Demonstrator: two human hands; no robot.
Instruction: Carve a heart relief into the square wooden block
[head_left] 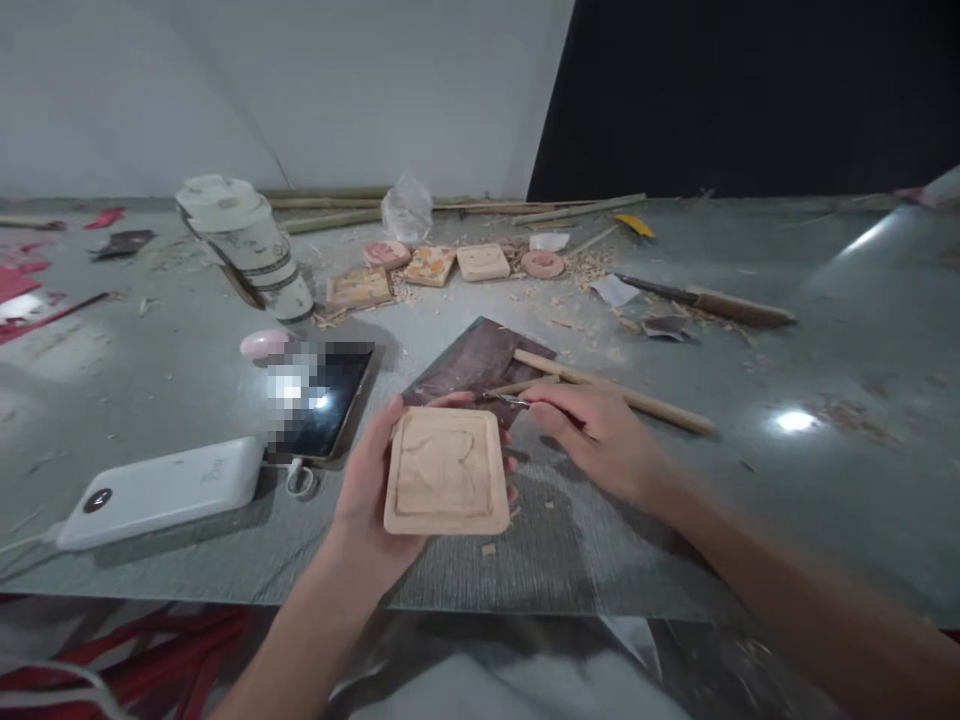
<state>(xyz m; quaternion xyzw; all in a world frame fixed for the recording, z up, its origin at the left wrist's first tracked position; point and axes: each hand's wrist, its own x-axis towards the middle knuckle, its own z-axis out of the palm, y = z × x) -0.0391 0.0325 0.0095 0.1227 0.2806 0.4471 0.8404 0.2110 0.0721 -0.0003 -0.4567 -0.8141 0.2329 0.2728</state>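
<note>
A square wooden block point(447, 470) with rounded corners, a raised rim and a shape carved in its face lies in my left hand point(371, 480). My fingers wrap behind it and the thumb presses its left edge. To the right, my right hand point(592, 430) grips a slim carving tool point(508, 399). Its metal tip points left, just above the block's top right corner and apart from it; the handle is hidden in my fingers. Behind both hands lies a dark brown sheet point(472, 358), partly under a wooden stick point(652, 404).
At left are a white power bank point(165, 490), a phone point(330, 405), a pink oval object point(265, 345) and a paper cup point(251, 245). Carved wooden pieces point(482, 262) stand among shavings at the back. A knife point(705, 300) lies back right. The table's front edge runs below my hands.
</note>
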